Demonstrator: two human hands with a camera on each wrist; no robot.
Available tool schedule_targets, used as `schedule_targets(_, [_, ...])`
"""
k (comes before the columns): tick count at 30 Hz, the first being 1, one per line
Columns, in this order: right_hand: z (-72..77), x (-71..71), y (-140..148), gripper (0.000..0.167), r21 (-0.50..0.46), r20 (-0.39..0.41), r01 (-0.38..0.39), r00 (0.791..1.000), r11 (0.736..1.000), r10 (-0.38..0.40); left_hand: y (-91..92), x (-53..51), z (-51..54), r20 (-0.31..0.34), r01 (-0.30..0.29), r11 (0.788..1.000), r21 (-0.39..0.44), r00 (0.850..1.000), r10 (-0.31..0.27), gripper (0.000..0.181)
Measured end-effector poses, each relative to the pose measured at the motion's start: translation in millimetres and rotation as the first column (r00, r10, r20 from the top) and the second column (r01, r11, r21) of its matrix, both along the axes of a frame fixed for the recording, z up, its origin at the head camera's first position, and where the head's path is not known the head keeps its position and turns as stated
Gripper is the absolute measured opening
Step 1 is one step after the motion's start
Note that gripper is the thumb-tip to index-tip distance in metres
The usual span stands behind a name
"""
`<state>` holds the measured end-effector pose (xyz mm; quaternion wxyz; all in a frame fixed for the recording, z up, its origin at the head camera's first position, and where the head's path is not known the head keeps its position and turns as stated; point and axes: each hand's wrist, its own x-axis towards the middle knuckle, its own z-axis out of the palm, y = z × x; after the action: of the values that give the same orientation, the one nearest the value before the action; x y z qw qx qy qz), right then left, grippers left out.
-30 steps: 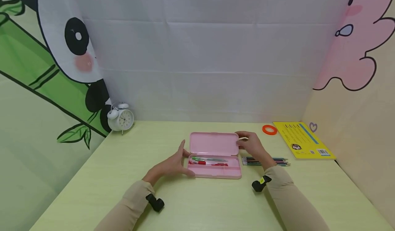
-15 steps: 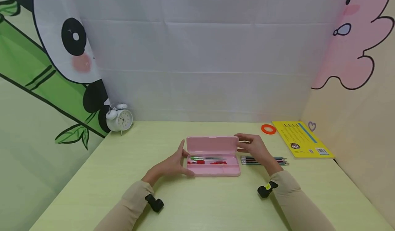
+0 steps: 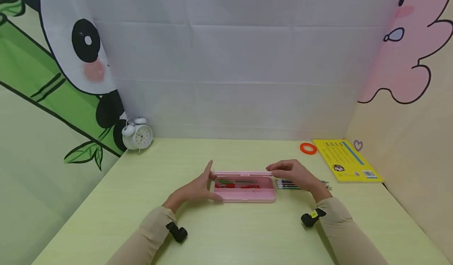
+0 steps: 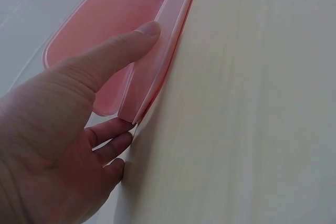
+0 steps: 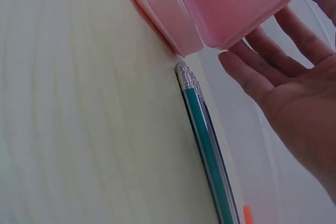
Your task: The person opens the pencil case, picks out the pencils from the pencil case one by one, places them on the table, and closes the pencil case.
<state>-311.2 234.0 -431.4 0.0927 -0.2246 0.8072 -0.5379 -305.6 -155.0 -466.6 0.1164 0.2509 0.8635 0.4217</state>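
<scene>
A pink pencil case (image 3: 265, 195) lies on the table with its lid (image 3: 244, 173) tilted partway over the tray. Inside show a green pen (image 3: 226, 181) and red pens (image 3: 230, 186), dimmed by the lid. My left hand (image 3: 196, 188) holds the case's left end, thumb (image 4: 134, 43) on the front wall and fingers at the back corner. At the lid's right corner is my right hand (image 3: 297, 174), pinching its edge; the right wrist view shows several fingers (image 5: 241, 72) behind the lid, the thumb hidden there.
Several pencils (image 3: 288, 184) lie just right of the case, partly under the right hand. Farther back are an orange ring (image 3: 308, 148) and a yellow book (image 3: 348, 161). A white alarm clock (image 3: 139, 136) stands at the back left, before the white backdrop (image 3: 240, 80).
The lid has swung from wide open, forward and down over the tray. My right hand has moved down with it, while the left hand has kept its place on the case.
</scene>
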Motion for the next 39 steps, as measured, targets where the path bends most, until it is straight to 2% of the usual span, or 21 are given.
schedule_targets(3, [2.4, 0.9, 1, 0.040, 0.048, -0.015, -0.045, 0.999, 0.998, 0.046, -0.6, -0.1, -0.1, 0.006, -0.003, 1.000, -0.003, 1.000, 0.003, 0.139])
schedule_targets(6, [3.3, 1.6, 1, 0.044, 0.086, 0.004, -0.079, 0.997, 0.993, 0.079, -0.9, -0.2, -0.2, 0.004, -0.009, 1.000, -0.011, 1.000, 0.009, 0.139])
schedule_targets(13, [3.4, 5.0, -2, 0.053, 0.202, 0.021, -0.168, 0.986, 0.965, 0.167, -0.9, -1.6, 0.0, -0.017, 0.017, 1.000, -0.012, 1.000, -0.017, 0.139])
schedule_targets(20, [5.9, 10.8, -9, 0.073, 0.356, -0.005, -0.142, 0.988, 0.924, 0.154, -0.1, -1.6, 0.3, -0.036, 0.018, 0.999, -0.035, 0.999, -0.020, 0.135])
schedule_targets(23, [7.3, 13.2, -13, 0.075, 0.412, -0.043, -0.120, 0.988, 0.903, 0.151, -0.3, -1.7, 0.2, -0.063, 0.018, 0.998, -0.061, 0.998, -0.021, 0.130])
schedule_targets(27, [7.6, 14.6, -16, 0.072, 0.463, -0.099, -0.106, 0.980, 0.880, 0.170, -2.1, -3.2, -1.1, -0.093, 0.051, 0.997, -0.064, 0.994, -0.057, 0.118])
schedule_targets(30, [7.6, 14.6, -17, 0.072, 0.487, -0.122, -0.111, 0.974, 0.866, 0.193, -4.9, -3.5, -1.5, -0.085, 0.080, 0.996, -0.049, 0.993, -0.084, 0.103])
schedule_targets(33, [7.8, 15.0, -19, 0.075, 0.508, -0.130, -0.110, 0.971, 0.854, 0.202, -7.6, -2.7, -0.5, -0.062, 0.084, 0.996, -0.036, 0.994, -0.086, 0.090])
schedule_targets(39, [9.7, 16.6, -22, 0.077, 0.534, -0.119, -0.097, 0.975, 0.840, 0.188, -9.8, -3.9, -0.7, -0.049, 0.099, 0.995, -0.027, 0.994, -0.100, 0.079])
